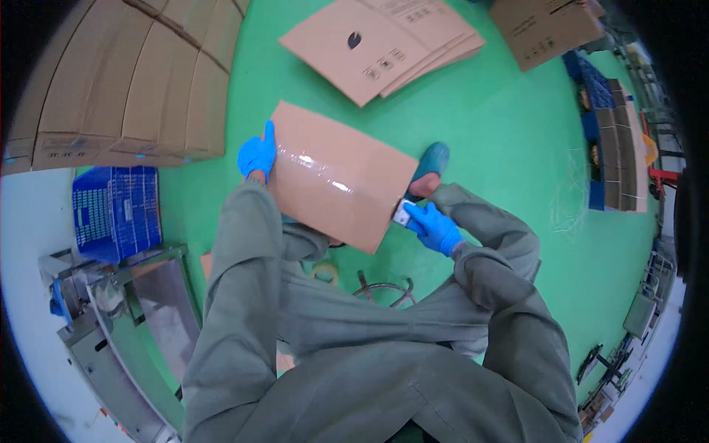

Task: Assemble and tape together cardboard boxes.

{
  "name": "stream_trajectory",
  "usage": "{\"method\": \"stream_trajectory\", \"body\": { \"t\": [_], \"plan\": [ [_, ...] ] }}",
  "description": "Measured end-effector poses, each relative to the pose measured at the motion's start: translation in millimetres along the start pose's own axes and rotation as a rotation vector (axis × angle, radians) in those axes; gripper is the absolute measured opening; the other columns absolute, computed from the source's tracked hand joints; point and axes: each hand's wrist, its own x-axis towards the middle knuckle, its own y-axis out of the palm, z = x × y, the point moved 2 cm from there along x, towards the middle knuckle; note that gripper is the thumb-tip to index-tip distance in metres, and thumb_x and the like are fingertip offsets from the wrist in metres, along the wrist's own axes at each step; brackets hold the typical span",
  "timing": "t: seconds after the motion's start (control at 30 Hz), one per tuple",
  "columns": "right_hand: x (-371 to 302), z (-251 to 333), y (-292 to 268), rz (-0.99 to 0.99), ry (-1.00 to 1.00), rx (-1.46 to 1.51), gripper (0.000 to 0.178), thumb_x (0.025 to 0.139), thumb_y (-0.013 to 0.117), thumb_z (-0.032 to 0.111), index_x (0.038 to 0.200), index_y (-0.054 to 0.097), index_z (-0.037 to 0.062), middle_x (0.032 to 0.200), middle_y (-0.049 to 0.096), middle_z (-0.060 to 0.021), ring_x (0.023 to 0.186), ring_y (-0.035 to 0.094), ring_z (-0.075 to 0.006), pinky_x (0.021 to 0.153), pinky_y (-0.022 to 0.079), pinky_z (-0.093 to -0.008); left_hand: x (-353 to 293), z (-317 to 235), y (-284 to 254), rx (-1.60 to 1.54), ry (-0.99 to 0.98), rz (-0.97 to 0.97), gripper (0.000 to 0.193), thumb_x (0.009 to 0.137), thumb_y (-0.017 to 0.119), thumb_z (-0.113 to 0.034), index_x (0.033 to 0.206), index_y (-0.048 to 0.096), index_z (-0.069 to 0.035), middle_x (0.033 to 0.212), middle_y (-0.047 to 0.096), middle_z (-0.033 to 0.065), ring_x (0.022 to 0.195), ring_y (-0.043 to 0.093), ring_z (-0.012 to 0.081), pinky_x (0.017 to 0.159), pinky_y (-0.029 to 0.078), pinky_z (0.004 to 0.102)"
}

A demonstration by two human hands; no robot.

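A brown cardboard box (340, 173) lies tilted in front of me, with shiny clear tape along its top. My left hand (257, 153), in a blue glove, grips the box's left edge; one finger points up along it and the others are partly hidden. At the opposite edge, my right hand (436, 227), gloved in blue too, is closed on a small white object with dark marks (402, 214). That object sits against the box's right edge, and its exact kind is too small to tell.
Flat printed cartons (384, 44) lie stacked on the green floor ahead. Tall cardboard boxes (140, 81) stand at left, above a blue plastic crate (117, 214). A tape roll (325, 274) and a curved metal stool base (384, 286) are between my legs. Bundled cardboard (620, 155) stands at right.
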Motion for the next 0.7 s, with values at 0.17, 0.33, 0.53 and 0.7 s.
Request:
{"method": "stream_trajectory", "body": {
  "t": [0.17,0.33,0.53,0.7],
  "plan": [
    [3.7,-28.4,64.7,-0.169,-0.103,0.084,0.068,0.079,0.061,0.006,0.140,0.036,0.0249,0.087,0.049,-0.0191,0.074,0.054,-0.0377,0.061,0.045,-0.0465,1.1,20.4,14.7,0.085,-0.018,-0.035,0.083,0.089,0.024,-0.068,0.088,0.071,0.001,0.097,0.064,0.0273,0.093,0.061,0.0432,0.082,0.046,0.0506],
    [26.7,-31.8,93.6,0.147,0.181,-0.011,0.073,0.081,0.055,0.002,0.143,0.029,0.0314,0.087,0.055,-0.0224,0.074,0.058,-0.0408,0.060,0.047,-0.0506,1.5,25.7,16.2,0.101,-0.052,0.019,0.083,0.090,0.023,-0.067,0.088,0.071,0.001,0.097,0.064,0.0270,0.093,0.061,0.0426,0.082,0.047,0.0497],
    [43.5,-63.3,126.9,0.296,0.481,-0.434,0.031,0.088,0.054,0.015,0.118,0.056,0.0219,0.085,0.065,-0.0173,0.076,0.064,-0.0395,0.062,0.051,-0.0470,-3.0,-23.9,-7.8,-0.059,0.054,0.168,0.083,0.080,0.040,-0.073,0.096,0.069,0.003,0.101,0.063,0.0280,0.097,0.061,0.0424,0.084,0.046,0.0495],
    [-20.8,-87.1,147.3,0.127,0.467,0.158,0.032,0.079,0.063,0.042,0.090,0.071,0.0129,0.076,0.067,-0.0150,0.070,0.065,-0.0327,0.064,0.050,-0.0473,-20.5,-11.8,-18.7,-0.557,0.414,0.643,0.061,0.067,0.079,-0.037,0.113,0.064,-0.001,0.106,0.067,0.0142,0.098,0.063,0.0217,0.085,0.050,0.0371]
  ]
}}
